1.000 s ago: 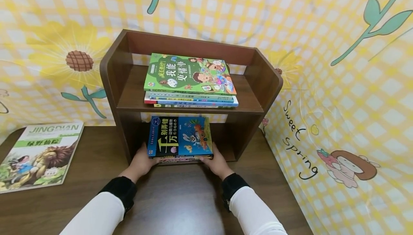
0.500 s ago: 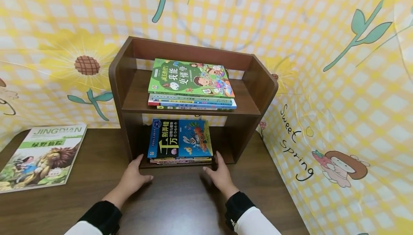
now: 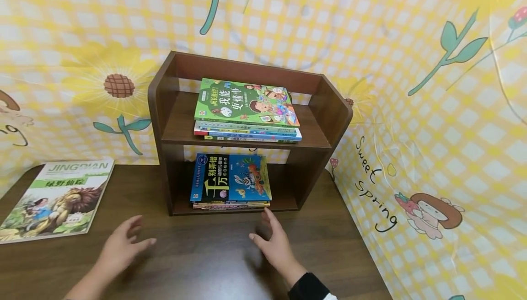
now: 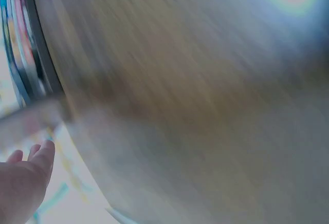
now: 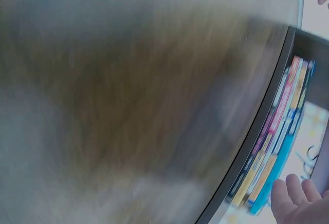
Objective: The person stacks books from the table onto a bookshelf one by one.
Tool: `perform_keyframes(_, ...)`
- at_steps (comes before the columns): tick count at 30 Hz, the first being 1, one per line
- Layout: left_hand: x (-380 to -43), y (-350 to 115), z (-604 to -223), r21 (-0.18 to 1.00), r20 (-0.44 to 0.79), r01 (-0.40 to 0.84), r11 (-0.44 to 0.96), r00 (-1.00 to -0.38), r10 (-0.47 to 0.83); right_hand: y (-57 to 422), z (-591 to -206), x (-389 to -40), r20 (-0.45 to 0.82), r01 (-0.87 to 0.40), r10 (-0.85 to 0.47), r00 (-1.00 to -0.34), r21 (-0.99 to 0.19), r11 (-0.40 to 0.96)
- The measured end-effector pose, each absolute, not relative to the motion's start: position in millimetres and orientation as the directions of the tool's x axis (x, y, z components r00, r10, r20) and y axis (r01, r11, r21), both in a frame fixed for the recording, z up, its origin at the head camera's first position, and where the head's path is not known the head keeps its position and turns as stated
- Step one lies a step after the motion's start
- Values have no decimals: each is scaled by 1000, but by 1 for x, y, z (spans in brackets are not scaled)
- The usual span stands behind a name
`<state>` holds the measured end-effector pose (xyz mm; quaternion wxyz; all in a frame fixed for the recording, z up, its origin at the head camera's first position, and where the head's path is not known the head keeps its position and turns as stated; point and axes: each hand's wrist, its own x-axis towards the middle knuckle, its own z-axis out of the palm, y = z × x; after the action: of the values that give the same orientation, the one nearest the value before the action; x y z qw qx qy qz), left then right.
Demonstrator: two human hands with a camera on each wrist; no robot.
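Note:
Over the table in front of the shelf, my left hand (image 3: 119, 247) holds nothing, its fingers loosely bent and thumb spread. My right hand (image 3: 275, 245) is just in front of the lower shelf, thumb apart from the fingers, also holding nothing. A stack of books (image 3: 230, 179) with a blue and black cover on top lies flat on the lower level of the brown bookshelf (image 3: 164, 172). Another stack, topped by a green book (image 3: 247, 102), lies on the upper level. In the right wrist view the lower stack's spines (image 5: 277, 136) show beyond the fingers.
A magazine-like book (image 3: 57, 197) marked JINGDIAN lies on the table (image 3: 197, 263) at the left. Yellow checked cloth (image 3: 370, 16) with flowers and cartoon figures covers the walls behind and to the right.
Both hands have let go of the lower stack and drawn back toward me. The left has moved farther, out to the left. The stack stays on the lower shelf.

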<state>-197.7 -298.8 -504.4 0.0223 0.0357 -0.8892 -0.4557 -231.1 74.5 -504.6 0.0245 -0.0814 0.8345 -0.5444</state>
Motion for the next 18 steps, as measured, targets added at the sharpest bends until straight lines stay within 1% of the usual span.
perform_keyframes(5,-196,-355,-502,752,18,-138,645,-973,-230,70,-503,-216,64,-137,-200,-978,-915,379)
perform_keyframes(10,-202,-402,-496,662,47,-249,708,-928,-370,68,-504,-207,88,-174,-228,-970,-904,391)
perform_keyframes(13,-207,-420,-492,634,49,-308,709,-899,-435,70,-505,-203,113,-201,-239,-965,-899,389)
perform_keyframes(18,-217,-437,-487,594,41,-409,693,-845,-534,77,-504,-193,138,-221,-241,-961,-905,363)
